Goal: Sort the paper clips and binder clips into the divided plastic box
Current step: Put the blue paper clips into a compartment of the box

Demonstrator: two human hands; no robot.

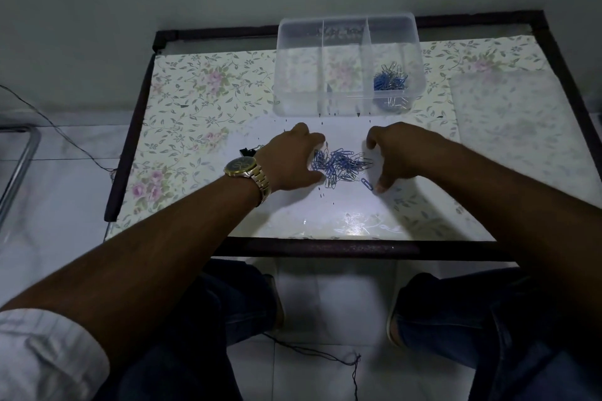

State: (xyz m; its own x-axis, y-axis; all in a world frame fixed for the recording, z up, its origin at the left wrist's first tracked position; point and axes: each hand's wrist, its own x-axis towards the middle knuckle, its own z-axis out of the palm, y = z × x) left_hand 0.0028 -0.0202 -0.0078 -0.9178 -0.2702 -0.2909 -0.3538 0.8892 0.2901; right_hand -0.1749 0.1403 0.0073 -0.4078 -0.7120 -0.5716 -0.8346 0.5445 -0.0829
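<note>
A heap of blue and silver paper clips [342, 166] lies in the middle of the table. My left hand [293, 163] cups its left side, fingers touching the clips. My right hand [397, 156] curves around its right side, thumb beside a single stray blue clip [367, 184]. Neither hand holds anything. The clear divided plastic box [347, 23] stands at the back of the table; several paper clips [391, 80] lie in its right compartment. A black binder clip [249, 150] peeks out behind my left wrist, mostly hidden.
The table [202, 101] has a floral cover and a dark frame along its edges. A wristwatch sits on my left wrist. Thin wires run over the tiled floor at left and below the table. My knees show under the front edge.
</note>
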